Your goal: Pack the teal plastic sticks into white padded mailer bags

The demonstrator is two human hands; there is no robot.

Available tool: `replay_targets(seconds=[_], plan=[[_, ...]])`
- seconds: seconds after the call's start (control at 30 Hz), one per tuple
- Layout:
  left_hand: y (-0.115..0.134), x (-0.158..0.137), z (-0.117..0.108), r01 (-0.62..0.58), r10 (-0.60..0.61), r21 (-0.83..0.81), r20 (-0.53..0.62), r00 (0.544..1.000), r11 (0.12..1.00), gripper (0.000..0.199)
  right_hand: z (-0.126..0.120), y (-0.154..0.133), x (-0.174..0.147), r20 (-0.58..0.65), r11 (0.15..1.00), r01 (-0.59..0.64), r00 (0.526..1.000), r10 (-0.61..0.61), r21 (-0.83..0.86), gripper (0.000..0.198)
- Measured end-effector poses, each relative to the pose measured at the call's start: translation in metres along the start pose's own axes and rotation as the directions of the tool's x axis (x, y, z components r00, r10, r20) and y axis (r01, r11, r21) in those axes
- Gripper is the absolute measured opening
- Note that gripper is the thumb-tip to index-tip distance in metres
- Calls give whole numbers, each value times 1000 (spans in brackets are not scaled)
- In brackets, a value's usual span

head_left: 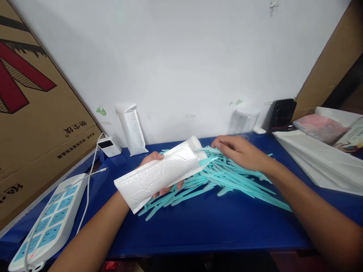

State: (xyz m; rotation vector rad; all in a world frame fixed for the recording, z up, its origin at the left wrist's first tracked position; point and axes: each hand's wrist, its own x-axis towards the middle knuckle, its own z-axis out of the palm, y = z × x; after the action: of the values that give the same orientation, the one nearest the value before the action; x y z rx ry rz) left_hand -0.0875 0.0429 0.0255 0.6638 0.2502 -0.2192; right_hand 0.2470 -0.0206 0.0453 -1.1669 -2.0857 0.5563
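My left hand (pixel 161 189) is wrapped around a white padded bubble mailer (pixel 159 172), which tilts up to the right with its open end toward the pile. Tips of teal plastic sticks (pixel 208 161) poke out of that opening. At the mouth of the mailer, my right hand (pixel 241 151) has its fingers closed on a slim teal stick (pixel 210 150), lying level by the flap. Under both hands spreads a loose pile of the same teal sticks (pixel 241 183), slim and flat like eyebrow razors; their exact kind is hard to make out.
Against the wall lean a second bubble mailer (pixel 132 130) and a clear jar (pixel 246 119). A power strip (pixel 53 217), cables and a white device (pixel 109 146) are at left, beside a large carton (pixel 42 94). More white mailers (pixel 317 158) and a black object (pixel 281 115) stand right.
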Motion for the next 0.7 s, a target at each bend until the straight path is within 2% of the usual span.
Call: replay_targets(seconds=[0.1,0.33,0.47,0.57,0.7], plan=[[-3,4,7,-7,7,-17,-39,999,1000,83,2,-2,-1,-69,993,18,997,-26,-120,28],[-3,11,20,17,-19,-24,-86,996,1000,82,13,-9,-5,-119,924,112,979,-165,-365,19],[-5,16,16,76,-75,40,-34,997,996,82,22,-18,-5,-107,861,179,960,-259,-477,22],[-9,21,11,92,-93,78,7,996,993,82,31,-23,-6,-126,845,159,958,-257,-511,31],[-12,30,15,34,-36,49,52,998,998,82,42,-27,-7,-173,885,146,954,-244,-443,39]])
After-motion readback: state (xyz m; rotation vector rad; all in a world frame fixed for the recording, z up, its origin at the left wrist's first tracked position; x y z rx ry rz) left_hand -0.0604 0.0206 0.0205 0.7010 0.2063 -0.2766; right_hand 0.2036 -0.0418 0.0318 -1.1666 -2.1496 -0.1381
